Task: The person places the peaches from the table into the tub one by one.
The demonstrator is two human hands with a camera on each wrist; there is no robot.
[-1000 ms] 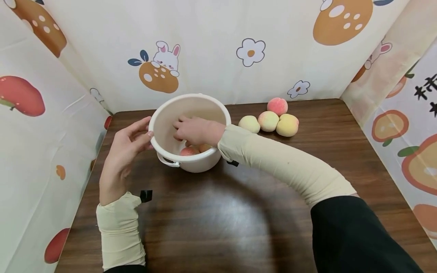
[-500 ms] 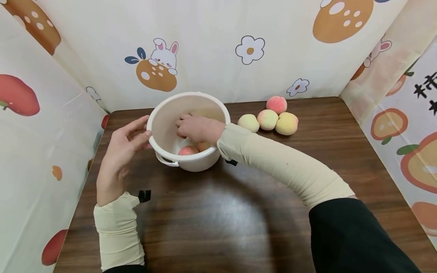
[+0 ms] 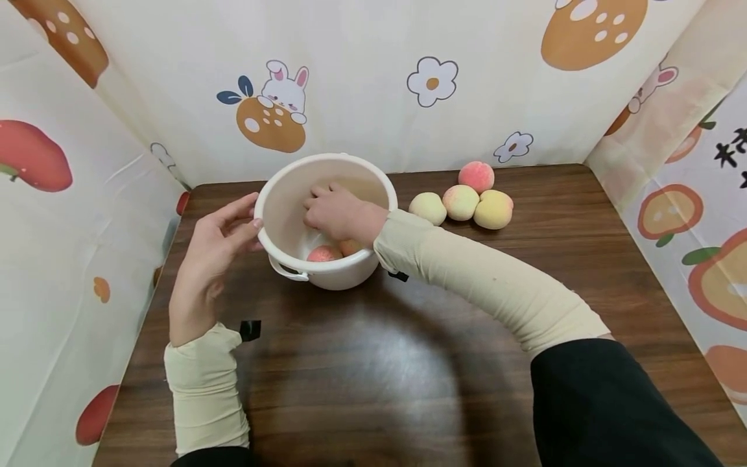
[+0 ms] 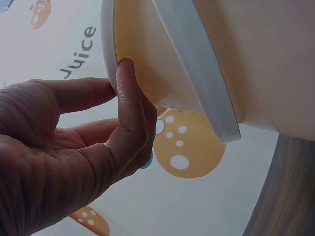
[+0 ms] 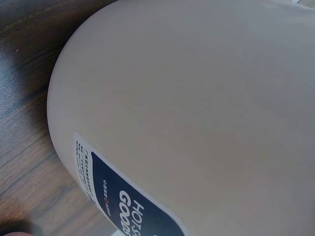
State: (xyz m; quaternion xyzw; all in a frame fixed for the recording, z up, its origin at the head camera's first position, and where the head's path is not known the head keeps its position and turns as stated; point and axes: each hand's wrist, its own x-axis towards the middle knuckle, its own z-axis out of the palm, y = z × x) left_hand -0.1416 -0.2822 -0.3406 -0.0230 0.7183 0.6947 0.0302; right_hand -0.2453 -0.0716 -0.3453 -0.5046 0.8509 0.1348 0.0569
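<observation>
A white bucket (image 3: 327,275) with a side handle stands at the table's back left. My left hand (image 3: 213,250) pinches its left rim, thumb on one side and fingers on the other; in the left wrist view my left hand (image 4: 93,132) is close up at the rim. My right hand (image 3: 338,213) reaches down inside the bucket, fingers loosely spread, its palm side hidden. Below it lie a pinkish peach (image 3: 324,253) and part of an orange peach (image 3: 351,246). The right wrist view is filled by the bucket's outer wall (image 5: 187,108).
Right of the bucket several peaches sit together: a pale one (image 3: 428,209), a yellow-pink one (image 3: 461,202), a yellow one (image 3: 493,209) and a pink one (image 3: 476,176). Printed cloth walls (image 3: 362,84) bound the dark wooden table (image 3: 373,389). The bucket bears a dark label (image 5: 128,196).
The right hand has shifted slightly up and right inside the bucket, showing more of the bucket's bottom. The left hand stays at the rim, and the peaches outside have not moved.
</observation>
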